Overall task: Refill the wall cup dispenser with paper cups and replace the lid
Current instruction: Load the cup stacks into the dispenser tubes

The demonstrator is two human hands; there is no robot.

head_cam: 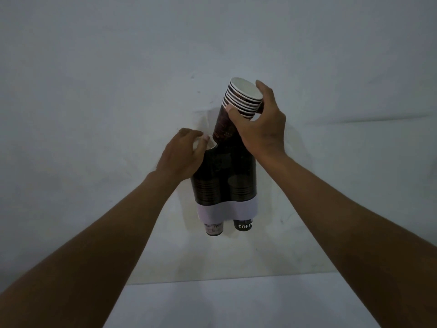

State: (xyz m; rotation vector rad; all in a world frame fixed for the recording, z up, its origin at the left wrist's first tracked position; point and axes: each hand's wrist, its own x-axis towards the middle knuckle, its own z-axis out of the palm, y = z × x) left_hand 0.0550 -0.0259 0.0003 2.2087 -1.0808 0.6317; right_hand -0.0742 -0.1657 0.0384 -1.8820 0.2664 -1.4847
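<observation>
Bare forearms are reaching up from the bottom corners of the head view toward a cup dispenser (224,176) fixed on a pale wall (94,79). Below them a light tabletop (236,304) is showing at the foot of the wall.

Right hand (257,124) is curling its fingers and thumb round a nested stack of paper cups (236,107), holding it tilted, rims up, with its base at the top of the dispenser's right-hand tube. Left hand (182,155) is resting on the top of the left-hand tube, its fingertips curled at the white rim (209,144) there; whether it is gripping a cup or only steadying the housing is hard to tell.

By my judgement the refilling step is in progress: the stack is entering the right tube, and the next move calls for straightening it upright and letting it slide down. No lid is visible.

Dark, smooth and glossy, the dispenser is looking like twin see-through plastic tubes showing ribbed stacks inside, with a pale band (227,210) across the lower part. Two cup bottoms (243,224) are poking out beneath, printed paper, one reading "COFF". Cups are tapering, with rolled white rims.
</observation>
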